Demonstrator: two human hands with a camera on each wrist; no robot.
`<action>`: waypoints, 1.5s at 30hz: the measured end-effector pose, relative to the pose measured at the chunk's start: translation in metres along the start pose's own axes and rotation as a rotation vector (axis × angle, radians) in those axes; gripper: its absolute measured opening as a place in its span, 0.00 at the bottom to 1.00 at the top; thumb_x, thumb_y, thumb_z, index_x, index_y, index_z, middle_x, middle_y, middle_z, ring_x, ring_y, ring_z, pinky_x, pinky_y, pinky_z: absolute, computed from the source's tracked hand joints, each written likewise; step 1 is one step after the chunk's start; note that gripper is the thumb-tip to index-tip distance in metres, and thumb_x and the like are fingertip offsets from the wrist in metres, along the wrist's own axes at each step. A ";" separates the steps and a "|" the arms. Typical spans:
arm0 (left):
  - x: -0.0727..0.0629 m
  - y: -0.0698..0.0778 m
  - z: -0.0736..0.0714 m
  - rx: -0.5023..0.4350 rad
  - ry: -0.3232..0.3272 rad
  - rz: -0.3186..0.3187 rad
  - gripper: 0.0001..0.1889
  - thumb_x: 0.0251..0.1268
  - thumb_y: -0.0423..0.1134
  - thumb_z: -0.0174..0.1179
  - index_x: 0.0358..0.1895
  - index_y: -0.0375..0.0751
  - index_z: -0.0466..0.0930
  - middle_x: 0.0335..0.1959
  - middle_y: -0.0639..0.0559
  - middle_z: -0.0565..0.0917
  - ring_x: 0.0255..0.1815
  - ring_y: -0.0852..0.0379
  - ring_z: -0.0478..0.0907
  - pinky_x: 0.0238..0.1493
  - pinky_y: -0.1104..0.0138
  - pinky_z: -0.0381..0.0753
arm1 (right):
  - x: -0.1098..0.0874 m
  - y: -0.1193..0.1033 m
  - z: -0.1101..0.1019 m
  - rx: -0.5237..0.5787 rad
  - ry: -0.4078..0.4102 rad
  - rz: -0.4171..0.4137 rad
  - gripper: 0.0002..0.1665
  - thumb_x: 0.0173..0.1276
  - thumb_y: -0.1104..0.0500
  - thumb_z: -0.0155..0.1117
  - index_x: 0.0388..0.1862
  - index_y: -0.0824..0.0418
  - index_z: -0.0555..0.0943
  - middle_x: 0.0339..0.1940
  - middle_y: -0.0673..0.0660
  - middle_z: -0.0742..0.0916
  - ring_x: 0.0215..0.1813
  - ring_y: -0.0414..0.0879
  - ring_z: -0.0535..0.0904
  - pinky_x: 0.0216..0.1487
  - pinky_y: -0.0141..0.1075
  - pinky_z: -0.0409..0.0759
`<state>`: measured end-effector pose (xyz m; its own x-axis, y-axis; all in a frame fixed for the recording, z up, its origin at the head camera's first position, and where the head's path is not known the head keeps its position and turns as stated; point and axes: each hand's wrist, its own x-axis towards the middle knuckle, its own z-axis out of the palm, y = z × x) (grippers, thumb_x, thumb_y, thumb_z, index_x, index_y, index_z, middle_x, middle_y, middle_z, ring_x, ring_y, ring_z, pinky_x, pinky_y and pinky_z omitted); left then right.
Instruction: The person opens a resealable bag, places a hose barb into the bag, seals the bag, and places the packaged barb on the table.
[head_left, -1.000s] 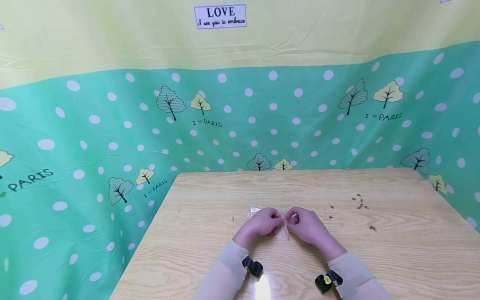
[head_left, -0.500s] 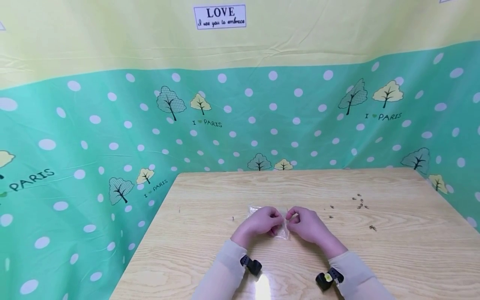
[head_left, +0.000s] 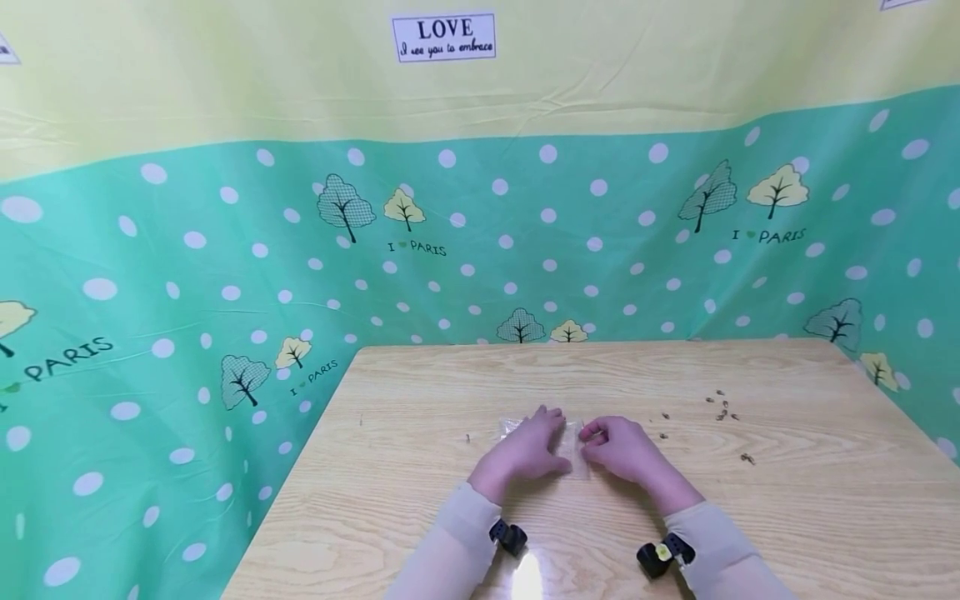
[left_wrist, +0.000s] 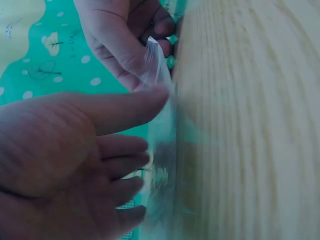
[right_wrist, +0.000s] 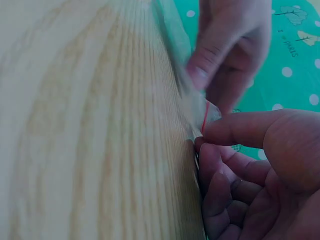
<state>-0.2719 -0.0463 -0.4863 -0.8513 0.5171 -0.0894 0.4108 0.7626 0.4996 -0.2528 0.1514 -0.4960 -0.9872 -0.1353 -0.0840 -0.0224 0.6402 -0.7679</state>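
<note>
A small clear plastic zip bag (head_left: 573,454) lies on the table between both hands. A red line on its edge shows in the right wrist view. My left hand (head_left: 525,448) is spread over the bag's left part, its fingers loosely extended; in the left wrist view, the thumb touches or nearly touches the clear film (left_wrist: 162,160). With thumb and forefinger, my right hand (head_left: 624,450) pinches the bag's right edge, seen close up in the right wrist view; its other fingers (right_wrist: 217,200) are curled. The left palm hides part of the bag, and its contents cannot be made out.
Several small dark-and-brass bits (head_left: 722,408) are scattered on the wooden table (head_left: 390,508) right of the hands. A tiny piece (head_left: 468,437) lies left of the bag. A green and yellow printed cloth (head_left: 420,292) hangs behind the table.
The left hand has let go of its pinch near the bag's right edge, and its fingers have spread out. The right hand keeps its pinch, having shifted slightly rightward.
</note>
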 end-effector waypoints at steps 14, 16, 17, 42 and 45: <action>0.019 -0.039 0.035 0.179 -0.132 -0.005 0.47 0.76 0.63 0.61 0.88 0.50 0.52 0.90 0.56 0.46 0.89 0.48 0.37 0.82 0.30 0.34 | -0.003 -0.005 0.000 -0.085 -0.040 -0.057 0.10 0.70 0.57 0.75 0.48 0.57 0.92 0.44 0.53 0.90 0.44 0.46 0.81 0.49 0.47 0.83; 0.020 -0.042 0.037 0.200 -0.127 -0.005 0.46 0.76 0.65 0.60 0.88 0.51 0.52 0.90 0.57 0.45 0.89 0.48 0.36 0.81 0.29 0.34 | -0.003 -0.005 0.000 -0.091 -0.050 -0.059 0.11 0.71 0.58 0.74 0.50 0.57 0.92 0.47 0.54 0.90 0.46 0.47 0.82 0.51 0.49 0.83; 0.020 -0.042 0.038 0.206 -0.126 -0.008 0.46 0.76 0.65 0.60 0.88 0.52 0.52 0.90 0.58 0.45 0.89 0.47 0.36 0.81 0.28 0.35 | -0.004 -0.006 -0.001 -0.092 -0.056 -0.060 0.12 0.71 0.59 0.74 0.51 0.57 0.92 0.47 0.54 0.90 0.45 0.47 0.81 0.51 0.49 0.83; 0.006 -0.030 0.021 0.202 -0.186 -0.051 0.45 0.79 0.70 0.48 0.90 0.61 0.43 0.90 0.53 0.36 0.89 0.43 0.26 0.80 0.29 0.27 | -0.006 -0.006 -0.005 -0.043 -0.120 -0.053 0.30 0.70 0.63 0.69 0.71 0.66 0.81 0.29 0.53 0.81 0.26 0.45 0.73 0.27 0.36 0.72; 0.004 -0.024 0.014 0.195 -0.167 -0.018 0.45 0.79 0.67 0.52 0.90 0.57 0.43 0.90 0.53 0.37 0.89 0.45 0.27 0.81 0.31 0.27 | -0.006 -0.006 -0.007 -0.029 -0.135 -0.048 0.32 0.73 0.63 0.67 0.75 0.67 0.77 0.27 0.53 0.80 0.25 0.45 0.72 0.25 0.34 0.71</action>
<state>-0.2805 -0.0574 -0.5113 -0.7998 0.5476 -0.2457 0.4654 0.8243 0.3223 -0.2477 0.1536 -0.4869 -0.9547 -0.2660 -0.1337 -0.0759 0.6517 -0.7546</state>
